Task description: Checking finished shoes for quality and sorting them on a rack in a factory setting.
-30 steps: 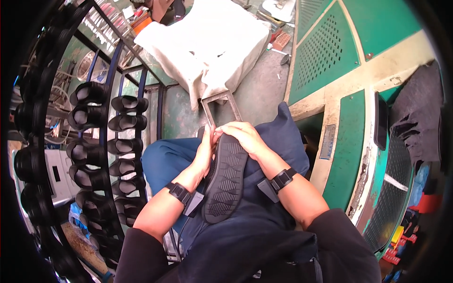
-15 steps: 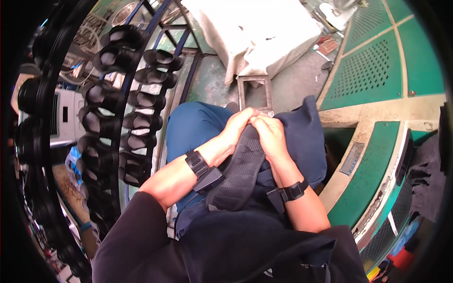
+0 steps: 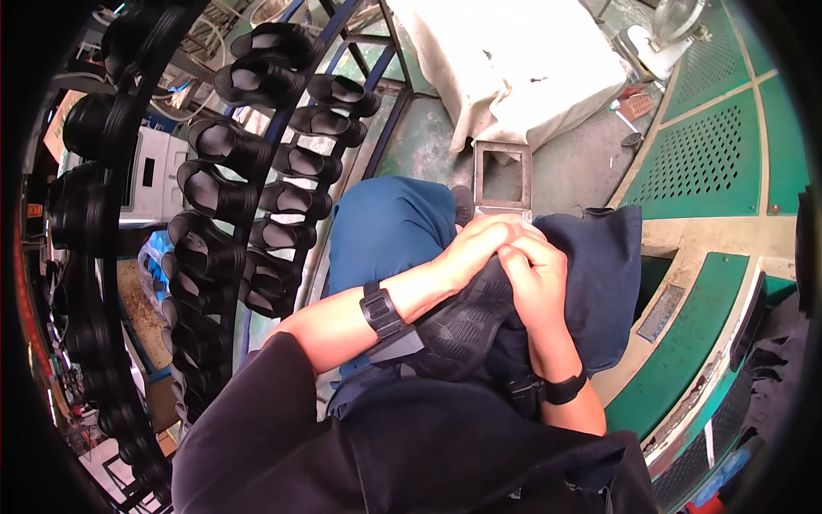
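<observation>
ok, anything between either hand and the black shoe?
Nothing visible: left hand and right hand are both on the black shoe, around its far end. Exact contact beneath them is hidden.

Black, ridge-patterned shoe sole (image 3: 465, 325), black racked shoes (image 3: 235, 147), blue trouser leg (image 3: 385, 224), white cloth (image 3: 522, 73), green, hole-dotted panel (image 3: 700, 163)

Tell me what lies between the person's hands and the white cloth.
A square metal frame shows in the head view between the white cloth and the left hand and right hand, which hold a dark shoe.
</observation>
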### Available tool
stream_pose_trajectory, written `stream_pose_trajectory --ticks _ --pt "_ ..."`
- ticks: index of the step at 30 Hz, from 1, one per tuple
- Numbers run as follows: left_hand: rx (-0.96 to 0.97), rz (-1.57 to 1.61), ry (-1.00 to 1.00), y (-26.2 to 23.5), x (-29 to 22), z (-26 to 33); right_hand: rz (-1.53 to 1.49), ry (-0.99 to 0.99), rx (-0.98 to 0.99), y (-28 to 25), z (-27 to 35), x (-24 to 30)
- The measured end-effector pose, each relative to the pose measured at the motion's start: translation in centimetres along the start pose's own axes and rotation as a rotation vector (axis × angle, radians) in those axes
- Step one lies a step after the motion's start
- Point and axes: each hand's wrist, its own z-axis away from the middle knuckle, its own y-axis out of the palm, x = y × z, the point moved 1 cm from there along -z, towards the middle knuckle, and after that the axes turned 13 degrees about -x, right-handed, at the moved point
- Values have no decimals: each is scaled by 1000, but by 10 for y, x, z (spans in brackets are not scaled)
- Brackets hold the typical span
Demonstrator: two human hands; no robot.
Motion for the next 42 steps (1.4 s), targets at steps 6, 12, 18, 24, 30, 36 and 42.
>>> stream_pose_trajectory --ticks 6,12,18,24,30,36,42 --pt "-235 -54 -151 -5 14 9 -448 346 -18 -21 -33 -25" --pt "-244 410 -665 -25 -7 100 -656 301 -37 -20 -57 -32" --pt "-382 469 -619 26 -48 122 -921 577 -317 -4 -48 -63" --pt "-366 314 -435 51 -76 160 -1023 525 -231 -14 -32 -10" --pt "-103 138 -398 53 -92 152 -669 585 -211 -35 -33 -99" --pt "417 -224 84 63 -129 119 -659 427 88 -56 -6 -73" --pt "544 -498 335 53 -152 87 -972 689 -115 -73 -89 -50"
